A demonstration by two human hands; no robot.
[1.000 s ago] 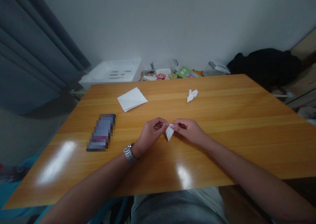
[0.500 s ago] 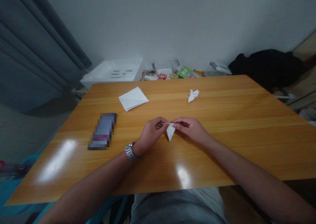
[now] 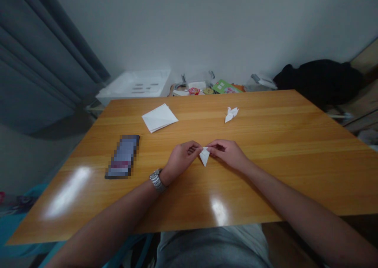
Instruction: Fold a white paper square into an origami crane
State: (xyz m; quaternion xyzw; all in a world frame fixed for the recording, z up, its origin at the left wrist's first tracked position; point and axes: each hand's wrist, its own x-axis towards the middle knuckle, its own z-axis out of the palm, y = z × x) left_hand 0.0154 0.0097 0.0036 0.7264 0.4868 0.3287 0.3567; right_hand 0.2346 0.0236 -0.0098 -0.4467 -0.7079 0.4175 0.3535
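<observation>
A small white folded paper (image 3: 204,156), pointed downward, sits at the middle of the wooden table (image 3: 265,173). My left hand (image 3: 180,160), with a metal watch on its wrist, pinches the paper's top left corner. My right hand (image 3: 226,153) pinches its top right corner. Both hands rest low on the tabletop, fingertips almost meeting above the paper.
A finished white paper crane (image 3: 230,114) lies farther back on the right. A stack of white square sheets (image 3: 159,118) lies back left. A phone (image 3: 123,156) lies to the left of my hands. A white box, small items and dark clothing sit beyond the far edge.
The paper and both hands have shifted very slightly; the folded piece looks a little smaller and flatter against the table. Nothing else has moved.
</observation>
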